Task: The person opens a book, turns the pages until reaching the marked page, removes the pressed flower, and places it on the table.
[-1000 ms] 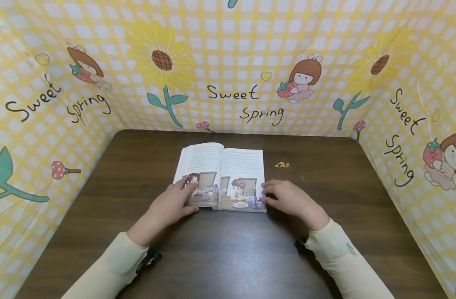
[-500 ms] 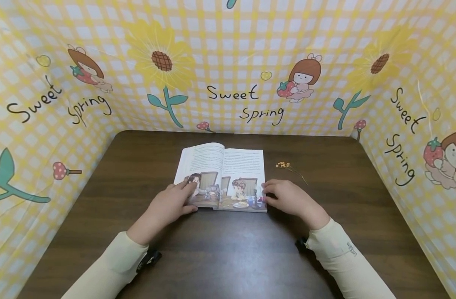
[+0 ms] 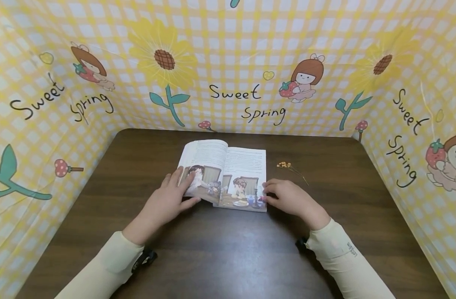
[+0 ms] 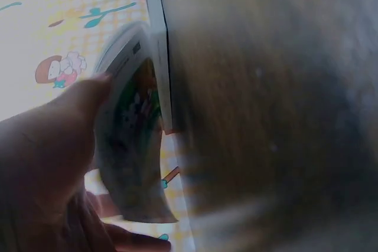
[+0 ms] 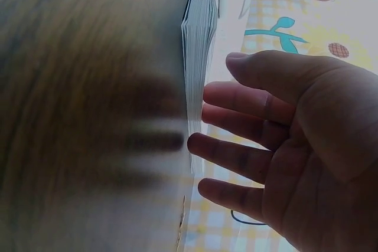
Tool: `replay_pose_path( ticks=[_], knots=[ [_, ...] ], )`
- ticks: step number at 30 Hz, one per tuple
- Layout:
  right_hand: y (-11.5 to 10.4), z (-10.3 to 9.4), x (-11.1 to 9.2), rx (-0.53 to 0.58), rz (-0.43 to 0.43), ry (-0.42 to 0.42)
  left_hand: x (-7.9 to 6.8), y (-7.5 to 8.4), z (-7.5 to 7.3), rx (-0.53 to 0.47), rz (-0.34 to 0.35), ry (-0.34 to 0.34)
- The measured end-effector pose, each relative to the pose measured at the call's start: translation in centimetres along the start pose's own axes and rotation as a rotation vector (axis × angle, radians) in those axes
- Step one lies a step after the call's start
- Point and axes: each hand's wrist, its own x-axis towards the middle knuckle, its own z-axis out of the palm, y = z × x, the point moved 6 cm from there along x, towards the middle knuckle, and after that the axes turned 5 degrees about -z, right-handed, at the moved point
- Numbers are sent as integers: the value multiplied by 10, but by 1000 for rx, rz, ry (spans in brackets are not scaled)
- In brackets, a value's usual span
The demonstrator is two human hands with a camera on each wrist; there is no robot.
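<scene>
An open book with printed text and cartoon pictures lies at the middle of the table. My left hand holds its left half at the lower left corner, and that half is raised and tilted. In the left wrist view the lifted cover shows a barcode and a dark picture, with my thumb at its edge and other fingers partly hidden behind it. My right hand rests against the right edge; in the right wrist view straight fingers touch the page edges, thumb apart.
A small dried yellow flower sprig lies right of the book, beyond my right hand. The dark wooden table is enclosed at the back and sides by a yellow checked cloth. Black straps sit on both wrists.
The left half of the book has risen off the table, and my left hand has moved slightly up and left with it. My right hand stays where it was.
</scene>
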Motion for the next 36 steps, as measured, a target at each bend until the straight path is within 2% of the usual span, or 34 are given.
replay_pose_path(
  ticks=[5, 11, 15, 17, 22, 24, 26, 31, 36],
  knots=[
    [1, 0, 0, 4, -3, 5, 4, -6, 5, -121, -90, -23],
    [1, 1, 1, 4, 10, -14, 5, -13, 11, -354, -203, -94],
    [1, 1, 1, 2, 9, -17, 10, -17, 8, -511, -226, -85],
    [0, 0, 0, 4, 8, -12, 13, -22, 7, -600, -268, -80],
    [0, -1, 0, 10, 2, 1, 17, -29, 11, -1065, -446, -143],
    [0, -1, 0, 8, 0, 2, 17, -29, 13, -1249, -495, -161],
    [0, 0, 0, 6, -1, 4, 16, -29, 14, -1358, -526, -161],
    [-1, -1, 1, 5, -5, 12, 14, -32, 18, -1490, -606, -149],
    [0, -1, 0, -2, -14, 15, 13, -36, 21, -1528, -646, -152]
  ],
)
